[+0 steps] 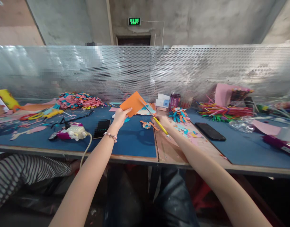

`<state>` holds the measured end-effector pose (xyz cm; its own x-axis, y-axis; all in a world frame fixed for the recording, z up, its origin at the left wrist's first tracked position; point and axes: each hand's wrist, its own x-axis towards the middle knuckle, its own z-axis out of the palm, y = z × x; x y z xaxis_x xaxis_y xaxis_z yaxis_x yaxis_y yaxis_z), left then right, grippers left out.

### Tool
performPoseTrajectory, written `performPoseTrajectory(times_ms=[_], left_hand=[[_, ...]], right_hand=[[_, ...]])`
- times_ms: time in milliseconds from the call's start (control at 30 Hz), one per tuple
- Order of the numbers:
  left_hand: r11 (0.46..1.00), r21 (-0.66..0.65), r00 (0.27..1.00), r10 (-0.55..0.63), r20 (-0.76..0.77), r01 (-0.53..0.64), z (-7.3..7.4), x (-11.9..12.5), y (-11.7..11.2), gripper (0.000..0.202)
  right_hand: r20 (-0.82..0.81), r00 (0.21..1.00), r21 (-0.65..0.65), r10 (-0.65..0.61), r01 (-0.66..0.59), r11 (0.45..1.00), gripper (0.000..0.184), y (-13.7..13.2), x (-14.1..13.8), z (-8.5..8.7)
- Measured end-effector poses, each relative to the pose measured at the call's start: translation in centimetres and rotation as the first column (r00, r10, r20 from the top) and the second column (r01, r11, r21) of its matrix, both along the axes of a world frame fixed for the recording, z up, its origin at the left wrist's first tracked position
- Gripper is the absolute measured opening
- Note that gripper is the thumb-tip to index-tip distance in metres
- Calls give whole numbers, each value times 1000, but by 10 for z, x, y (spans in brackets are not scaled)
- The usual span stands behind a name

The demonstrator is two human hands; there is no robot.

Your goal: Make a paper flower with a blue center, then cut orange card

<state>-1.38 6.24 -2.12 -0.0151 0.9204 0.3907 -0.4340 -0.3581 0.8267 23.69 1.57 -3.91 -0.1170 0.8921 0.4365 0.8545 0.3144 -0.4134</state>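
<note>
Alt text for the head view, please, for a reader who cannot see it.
The person's left hand holds up an orange paper sheet while the right hand puts yellow-handled scissors to its edge, above a blue table littered with paper scraps. A black phone lies to the right.

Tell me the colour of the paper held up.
The paper is orange, shown in the head view.

black phone [210, 131] right on blue mat [241, 145]; glue gun [75, 132] left; paper flowers [79, 100], coloured strips [224, 111] along perforated screen [206, 69].

Paper sheet [133, 103] is left of scissors [157, 122], phone [210, 131] farther right.
</note>
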Motion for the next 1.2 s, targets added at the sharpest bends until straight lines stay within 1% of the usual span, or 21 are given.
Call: performPoseTrajectory(times_ms=[300,633,967,1200], left_hand=[[1000,10,1000,4,6,-5,-1,-1,3,42],[1000,20,1000,-18,-2,18,-1,0,2,42],[1000,11,1000,-20,5,20,-1,-1,1,41],[999,19,999,-44,19,43,-1,0,1,41]], right_hand=[[-18,1000,-1,3,-3,1000,38,-4,-2,3],[-17,1000,-2,18,-18,1000,40,-6,-2,4],[-15,999,15,32,-32,999,39,2,2,0],[-33,998,11,59,-58,998,41,-2,1,3]])
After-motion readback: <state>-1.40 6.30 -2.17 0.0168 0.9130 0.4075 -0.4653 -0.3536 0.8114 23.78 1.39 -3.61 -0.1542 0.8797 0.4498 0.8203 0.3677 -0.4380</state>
